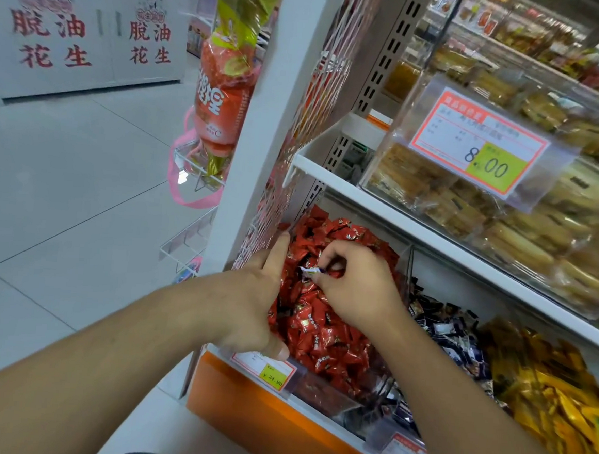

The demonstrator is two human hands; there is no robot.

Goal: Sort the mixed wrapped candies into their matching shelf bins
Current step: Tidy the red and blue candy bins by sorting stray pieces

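Head view looks down at a shop shelf with a pale grey tiled floor (pixel 63 192) off to the left of the hands. A white metal shelf board (pixel 432 232) runs above the hands, and an orange strip (pixel 243 396) runs along the shelf edge below them.

The right hand (pixel 354 284) is over the clear plastic bin full of red wrapped candies (pixel 322 338). Its thumb and fingers pinch one small white and blue wrapped candy (pixel 311 271), which sits just above the red pile. The left hand (pixel 250 301) is just left of that pinch. It holds the near left side of the red bin, with the pointing finger stretched up along the side and the thumb over the front edge. I cannot see its other fingers.

Right of the pinch is a bin of dark blue and black wrapped candies (pixel 450 329), partly hidden by the right arm. Further right is a pile of yellow wrapped candies (pixel 555 397), cut off by the picture edge. So there are three kinds of candy bins on this shelf.

Above the pinch, on the higher shelf, sits a clear box of golden brown wrapped snacks (pixel 470 203) with a red and yellow price card reading 8.00 (pixel 481 147). A smaller price card reading 24.90 (pixel 263 364) is on the front of the red bin, just below the left thumb. A third card lower right is too blurry to read.

Up and left of the hands hangs an orange carrot-shaped bag (pixel 223 79). Far behind it are two white boxes with red writing (pixel 88 34).
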